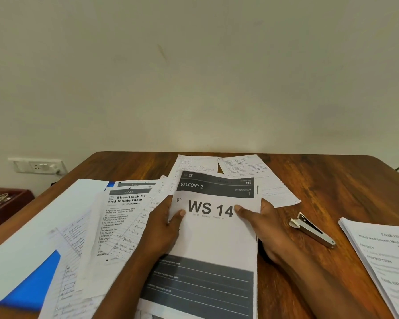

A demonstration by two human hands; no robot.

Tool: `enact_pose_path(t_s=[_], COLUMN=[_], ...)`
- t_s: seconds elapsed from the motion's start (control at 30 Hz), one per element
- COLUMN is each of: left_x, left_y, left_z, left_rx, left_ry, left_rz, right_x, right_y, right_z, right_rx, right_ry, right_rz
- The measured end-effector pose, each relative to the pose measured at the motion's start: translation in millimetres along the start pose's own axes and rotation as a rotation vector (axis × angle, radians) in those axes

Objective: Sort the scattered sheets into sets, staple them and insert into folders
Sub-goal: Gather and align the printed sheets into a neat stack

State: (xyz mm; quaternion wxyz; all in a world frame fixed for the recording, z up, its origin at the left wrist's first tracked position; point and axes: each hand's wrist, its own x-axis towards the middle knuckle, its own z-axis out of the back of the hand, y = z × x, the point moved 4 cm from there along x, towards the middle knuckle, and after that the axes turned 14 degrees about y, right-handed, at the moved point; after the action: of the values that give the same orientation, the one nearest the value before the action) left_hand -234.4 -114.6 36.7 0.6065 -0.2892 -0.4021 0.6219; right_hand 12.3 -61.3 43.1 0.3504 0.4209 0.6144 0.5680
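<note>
Both hands, left (165, 223) & right (262, 223), grip WS 14 sheet (213, 238) (thumbs on top) at table's (332, 180) near edge; stapler (311, 229) just right.

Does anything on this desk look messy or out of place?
Yes. Loose sheets lie fanned and overlapping at odd angles on the wooden table, some covering a blue folder. The stapler lies askew on bare wood. Both hands, left and right, hold the WS 14 sheet.
</note>
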Motion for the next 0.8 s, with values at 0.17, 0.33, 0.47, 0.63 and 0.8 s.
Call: enact_pose_path(t_s=[0.17, 0.33, 0.47, 0.63, 0.8], left_x=[-3, -1, -3, -1, 2], left_y=[-7, -3, -7, -3, 0], left_z=[-1, 1, 0, -1, -13], left_rx=[0.049, 0.038, 0.047, -0.226, -0.429], left_ry=[0.008, 0.012, 0.006, 0.117, 0.254], left_rz=[-0.017, -0.002, -0.006, 0.044, 0.184], right_x=[-3, -5, -5, -4, -1], right_y=[5, 6, 7, 13, 11], right_z=[-5, -4, -1, 9, 16], right_rx=[0.012, 0.020, 0.004, 0.058, 0.063], right_ry=[0.077, 0.135, 0.182, 0.169, 0.067], right_rz=[-0.030, -0.074, -0.111, -0.138, -0.164])
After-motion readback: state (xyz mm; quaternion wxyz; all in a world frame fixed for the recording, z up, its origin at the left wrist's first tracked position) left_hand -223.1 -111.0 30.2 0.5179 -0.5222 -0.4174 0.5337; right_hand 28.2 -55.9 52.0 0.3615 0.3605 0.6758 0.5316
